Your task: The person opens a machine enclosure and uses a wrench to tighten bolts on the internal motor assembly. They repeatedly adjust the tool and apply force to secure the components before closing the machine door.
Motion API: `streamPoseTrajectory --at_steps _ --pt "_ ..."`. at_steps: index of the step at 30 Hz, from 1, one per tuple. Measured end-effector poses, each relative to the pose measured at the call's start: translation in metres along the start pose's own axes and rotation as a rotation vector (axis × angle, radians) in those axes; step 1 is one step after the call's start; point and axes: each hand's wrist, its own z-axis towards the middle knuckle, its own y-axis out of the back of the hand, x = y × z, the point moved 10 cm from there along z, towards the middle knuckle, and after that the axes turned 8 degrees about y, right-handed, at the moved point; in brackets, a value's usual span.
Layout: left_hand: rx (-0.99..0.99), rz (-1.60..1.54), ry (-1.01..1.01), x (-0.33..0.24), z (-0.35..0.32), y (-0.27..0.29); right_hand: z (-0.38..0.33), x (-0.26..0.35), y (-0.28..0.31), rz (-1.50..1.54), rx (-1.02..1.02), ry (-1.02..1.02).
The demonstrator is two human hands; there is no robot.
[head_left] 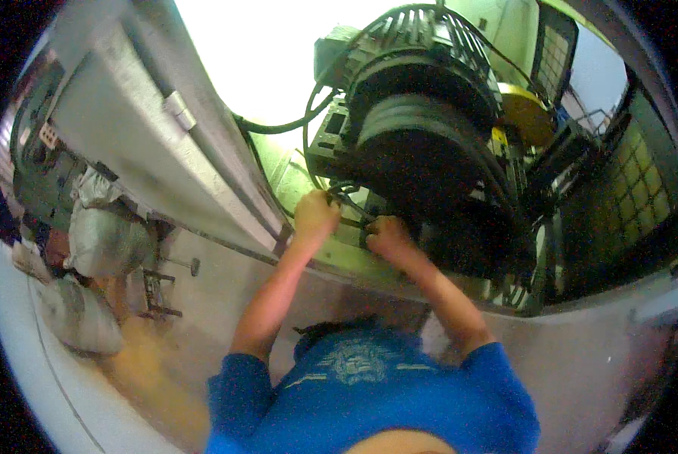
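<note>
My left hand point(318, 216) is closed at the lower left of a large dark motor point(422, 151) with a ribbed housing and a broad grooved pulley. A thin dark rod or cable point(350, 203) runs from its fingers toward my right hand point(392, 238). That hand is also closed, its fingers bent at the shadowed base under the pulley. Blur and shadow hide what exactly the fingers grip. Just above my left hand, a dark slotted metal bracket point(328, 140) supports the motor's side.
A thick black cable point(278, 127) curves in from the left to the motor. At the left stands an open metal door point(180, 144), with pale sacks point(101, 234) beyond it. On the right are a yellow wheel point(526, 113) and a mesh panel point(630, 185).
</note>
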Motion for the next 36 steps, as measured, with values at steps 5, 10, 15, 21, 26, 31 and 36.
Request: streamPoseTrajectory --at_steps 5,10,15,21,26,31,36 --pt "0.129 0.033 -0.022 0.012 0.009 -0.02 -0.006 0.011 0.0 0.045 -0.013 0.098" --pt "0.133 -0.002 -0.097 -0.024 -0.003 -0.016 -0.01 0.023 0.0 -0.344 -0.231 0.359" --pt "0.257 -0.088 -0.037 -0.006 -0.001 -0.02 -0.009 0.018 0.021 0.194 -0.167 0.069" --pt "0.332 -0.204 0.028 -0.006 0.002 -0.033 -0.016 0.019 0.051 0.209 -0.278 0.098" --pt "0.336 -0.126 0.029 -0.022 -0.006 -0.031 -0.011 0.024 0.038 -0.239 -0.612 0.172" --pt "0.362 -0.199 -0.007 -0.014 0.0 -0.033 0.002 0.003 0.002 0.138 -0.498 0.033" --pt "0.337 -0.197 0.065 -0.003 0.004 -0.032 -0.001 0.003 0.005 0.344 -0.203 -0.056"
